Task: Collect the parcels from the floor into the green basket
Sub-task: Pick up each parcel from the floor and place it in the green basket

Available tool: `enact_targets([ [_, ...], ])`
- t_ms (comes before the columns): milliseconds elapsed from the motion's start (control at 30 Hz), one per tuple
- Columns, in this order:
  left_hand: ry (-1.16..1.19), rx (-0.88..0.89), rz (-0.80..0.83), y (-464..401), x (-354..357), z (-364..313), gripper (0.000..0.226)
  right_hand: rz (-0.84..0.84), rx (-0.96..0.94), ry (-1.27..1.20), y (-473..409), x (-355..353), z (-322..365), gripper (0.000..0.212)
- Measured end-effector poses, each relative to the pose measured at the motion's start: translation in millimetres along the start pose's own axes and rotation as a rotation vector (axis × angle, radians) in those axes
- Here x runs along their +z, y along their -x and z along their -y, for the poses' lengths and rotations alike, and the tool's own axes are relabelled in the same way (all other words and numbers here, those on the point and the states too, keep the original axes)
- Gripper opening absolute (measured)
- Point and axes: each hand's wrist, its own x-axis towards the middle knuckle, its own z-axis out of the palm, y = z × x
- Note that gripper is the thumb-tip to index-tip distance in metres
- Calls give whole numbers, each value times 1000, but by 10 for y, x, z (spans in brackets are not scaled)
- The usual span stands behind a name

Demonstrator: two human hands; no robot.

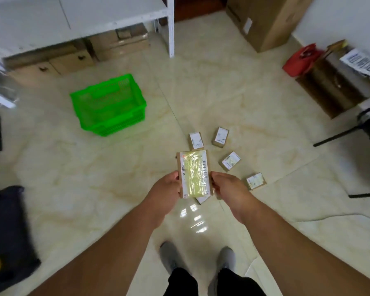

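Feet (198, 258) in grey shoes stand on the pale tiled floor (94, 189), forearms reaching forward over them. Both hands hold one parcel (194, 174) up off the floor, label side facing the camera: left hand (167, 189) grips its left edge, right hand (228, 186) its right edge, fingers curled round behind the box and thumbs on the near edges. Fingertips themselves are hidden behind the parcel. Four more small parcels lie on the floor just beyond and to the right: one (195, 141) touching the top of the held parcel in view, one (220, 137) beside it, one (230, 161) nearer, one (255, 180) close to the right hand. A corner of a further parcel (201, 199) shows under the held one. Basket (108, 104) stands on the floor ahead and to the left, well apart from the parcels; its inside looks empty, though blur leaves this uncertain. Step in hand, as judged: first parcel lifted, not yet carried over. Next move calls for a turn or step to the left and forward, then lowering the parcel over the basket rim before letting go. Most of the task remains.
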Motion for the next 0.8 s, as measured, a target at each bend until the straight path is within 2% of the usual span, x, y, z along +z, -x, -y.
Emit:
enact_targets([
  [100, 52, 40, -59, 218, -381, -172, 48, 20, -53, 40, 57, 322, 358, 37],
  [300, 108, 84, -179, 197, -1007, -388, 48, 142, -103, 33, -155, 804, 905, 34],
  [500, 129, 81, -257, -199, -1444, -747, 65, 233, -124, -27, -639, 1090, 1441, 33],
  [800, 241, 17, -355, -1011, -2047, -1367, 55, 301, -99, 21, -1460, 1338, 2464, 35],
])
